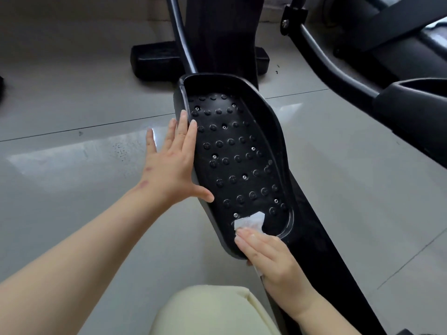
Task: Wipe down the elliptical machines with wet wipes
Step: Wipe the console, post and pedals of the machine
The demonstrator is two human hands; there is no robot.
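Note:
A black studded foot pedal [238, 151] of the elliptical machine fills the middle of the view. My left hand [173, 163] lies flat with straight fingers against the pedal's left rim. At the pedal's near end, my right hand [268, 255] presses a white wet wipe [249, 222] onto the tread with straight fingers; part of the wipe shows under the palm. The pedal sits on a long black bar [321, 250] that runs toward me.
The machine's black column [222, 37] and base foot [154, 60] stand beyond the pedal. A second pedal and arm [411, 102] lie at the right. Glossy grey floor tiles [72, 165] surround everything. My knee in pale trousers [212, 310] is at the bottom.

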